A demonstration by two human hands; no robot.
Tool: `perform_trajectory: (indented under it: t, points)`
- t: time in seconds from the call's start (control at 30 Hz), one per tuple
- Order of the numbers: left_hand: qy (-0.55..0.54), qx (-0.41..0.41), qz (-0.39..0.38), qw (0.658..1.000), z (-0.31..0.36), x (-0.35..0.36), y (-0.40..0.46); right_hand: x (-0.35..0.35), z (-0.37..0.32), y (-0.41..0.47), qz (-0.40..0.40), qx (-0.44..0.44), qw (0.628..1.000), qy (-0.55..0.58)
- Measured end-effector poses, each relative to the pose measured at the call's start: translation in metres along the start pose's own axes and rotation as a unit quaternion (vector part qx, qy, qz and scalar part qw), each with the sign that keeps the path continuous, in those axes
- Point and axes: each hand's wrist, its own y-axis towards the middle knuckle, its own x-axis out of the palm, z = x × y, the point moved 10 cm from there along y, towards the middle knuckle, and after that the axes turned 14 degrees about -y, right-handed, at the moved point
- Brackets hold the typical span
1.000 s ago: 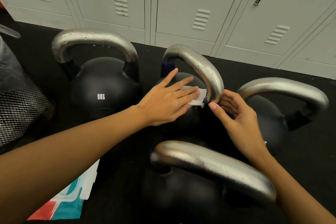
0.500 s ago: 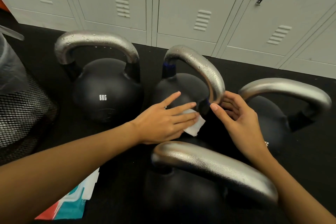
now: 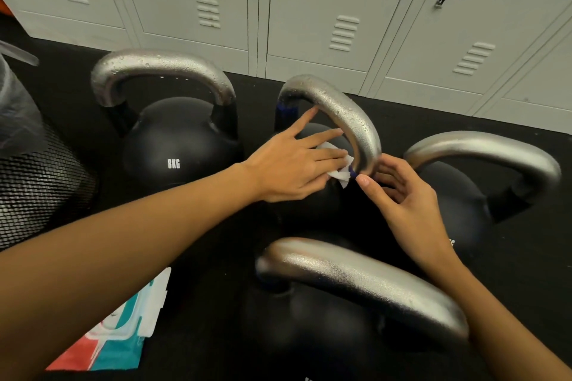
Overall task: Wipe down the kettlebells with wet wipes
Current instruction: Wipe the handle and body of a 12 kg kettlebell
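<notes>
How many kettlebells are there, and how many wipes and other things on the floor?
Kettlebells: 4, the 8KG one, the middle one, the right one, the near one
Wet wipe: 1, under the left hand
Wipes pack: 1
Mesh bin: 1
Total: 7

You face a row of grey metal lockers (image 3: 309,9). Under you is a black floor (image 3: 510,241).
</notes>
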Motion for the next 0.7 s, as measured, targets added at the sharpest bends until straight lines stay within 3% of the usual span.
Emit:
perform_trajectory:
  t: [0.17, 0.33, 0.6, 0.7]
  points:
    - [-0.022, -0.004, 0.041, 0.999, 0.009, -0.003, -0.022, 0.000, 0.001, -0.001, 0.001, -0.002, 1.000, 0.004]
    - [-0.041, 0.028, 0.029, 0.998, 0.025, 0.007, -0.037, 0.000, -0.001, -0.001, 0.009, -0.006, 1.000, 0.010]
    - [-0.043, -0.048, 0.018, 0.998, -0.001, 0.008, -0.020, -0.001, 0.000, -0.001, 0.006, 0.000, 1.000, -0.002]
    - [-0.040, -0.041, 0.009, 0.998, -0.001, 0.012, -0.018, -0.001, -0.003, -0.002, 0.005, -0.002, 1.000, 0.005]
